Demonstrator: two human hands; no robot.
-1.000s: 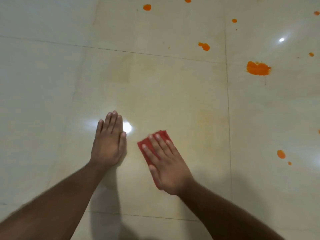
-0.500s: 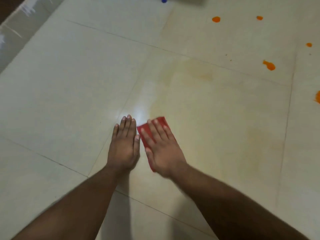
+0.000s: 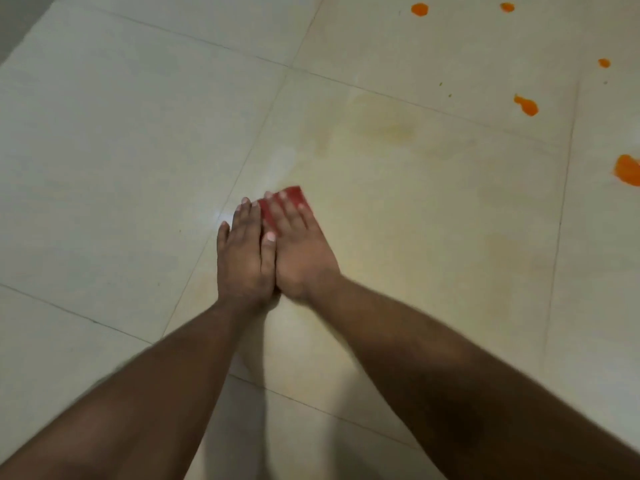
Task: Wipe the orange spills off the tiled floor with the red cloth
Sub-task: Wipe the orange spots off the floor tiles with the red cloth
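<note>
Pressing one red cloth (image 3: pixel 290 199): two hands, left hand (image 3: pixel 242 258), right hand (image 3: pixel 299 252); five orange spills (image 3: pixel 526 105).

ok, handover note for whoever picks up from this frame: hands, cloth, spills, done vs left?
Right hand: flat on the red cloth, fingers straight, pressing it to the tiled floor.
Left hand: flat on the floor, tight against the right hand, fingertips at the cloth's left edge.
Done: the tile ahead of the cloth shows only a faint yellowish smear, no solid orange.
Left: orange spills at upper right, two small spots at the top edge, one dot, a mid-size blob, a large patch cut off by the right edge. All are away from the cloth.
</note>
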